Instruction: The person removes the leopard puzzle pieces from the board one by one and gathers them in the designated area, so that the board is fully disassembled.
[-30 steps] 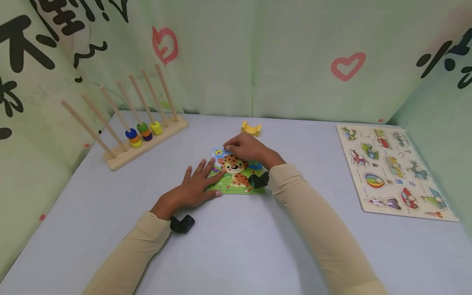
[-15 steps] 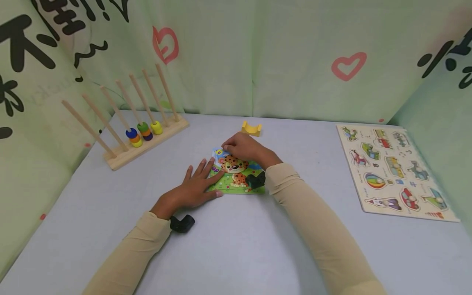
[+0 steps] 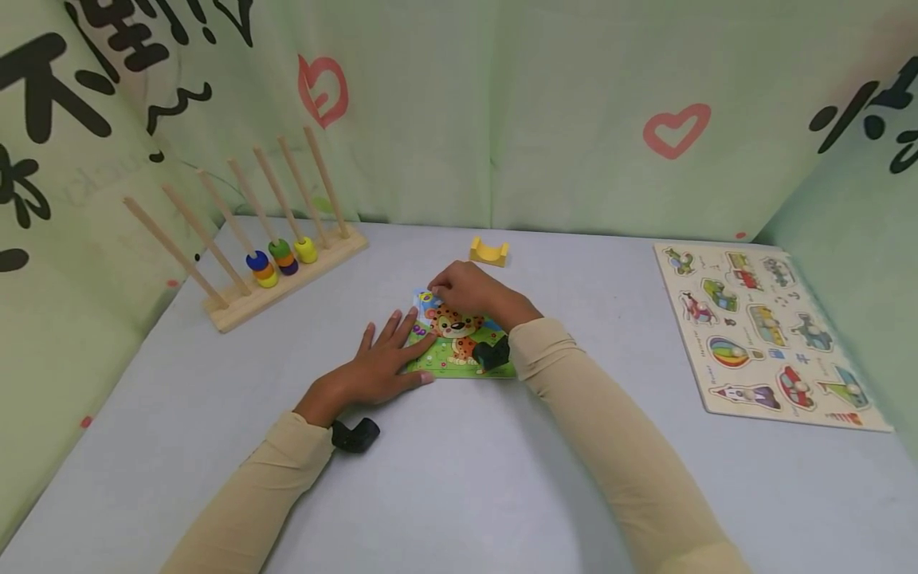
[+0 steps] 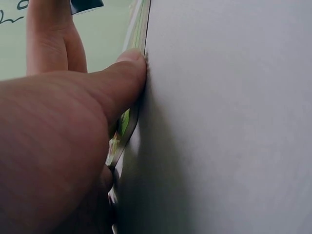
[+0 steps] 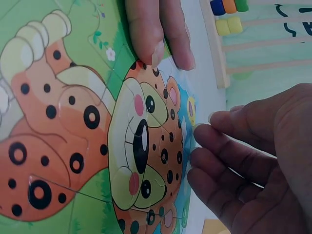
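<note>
A leopard-cub jigsaw puzzle [image 3: 455, 365] with a green and blue background lies flat on the table in the head view. My left hand [image 3: 374, 368] rests spread on its left side. In the left wrist view, the left thumb [image 4: 119, 80] lies along the puzzle's edge. My right hand [image 3: 475, 290] reaches over the puzzle to its top edge, near the upper left corner. The right wrist view shows the right fingertips [image 5: 197, 163] gathered at that edge, thumb near the index finger; nothing shows between them. Seams between the puzzle pieces are visible there.
A wooden bead stand [image 3: 287, 289] with upright rods and several coloured beads stands at the back left. Behind the right hand sits a yellow arch-shaped block [image 3: 488, 253]. A wooden picture board [image 3: 770, 335] lies at the right. Printed curtains surround the table.
My right hand has slid slightly left along the puzzle's top edge, its forearm shifting left too. The left hand and the puzzle have stayed in place.
</note>
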The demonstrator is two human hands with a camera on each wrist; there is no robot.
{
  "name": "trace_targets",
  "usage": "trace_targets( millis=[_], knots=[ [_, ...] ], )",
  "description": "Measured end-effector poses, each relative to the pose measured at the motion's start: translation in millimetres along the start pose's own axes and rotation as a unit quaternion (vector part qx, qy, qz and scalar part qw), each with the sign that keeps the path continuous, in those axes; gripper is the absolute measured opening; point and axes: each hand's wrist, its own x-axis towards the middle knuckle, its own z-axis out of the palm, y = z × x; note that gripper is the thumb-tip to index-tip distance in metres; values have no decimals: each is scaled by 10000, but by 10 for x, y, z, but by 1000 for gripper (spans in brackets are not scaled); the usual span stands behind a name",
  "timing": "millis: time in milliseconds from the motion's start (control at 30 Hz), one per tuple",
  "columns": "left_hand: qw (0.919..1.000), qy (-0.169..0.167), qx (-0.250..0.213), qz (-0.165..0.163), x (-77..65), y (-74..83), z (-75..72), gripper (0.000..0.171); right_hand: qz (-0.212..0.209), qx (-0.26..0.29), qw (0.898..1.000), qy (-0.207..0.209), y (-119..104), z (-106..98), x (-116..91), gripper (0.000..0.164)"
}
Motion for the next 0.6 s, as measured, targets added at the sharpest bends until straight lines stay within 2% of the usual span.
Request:
trace_targets(
  millis=[600],
  knots=[
    [10000,24,-23,32,3,-13,3,68,-113,62,9999,98,-73,7,-10,33]
  ],
)
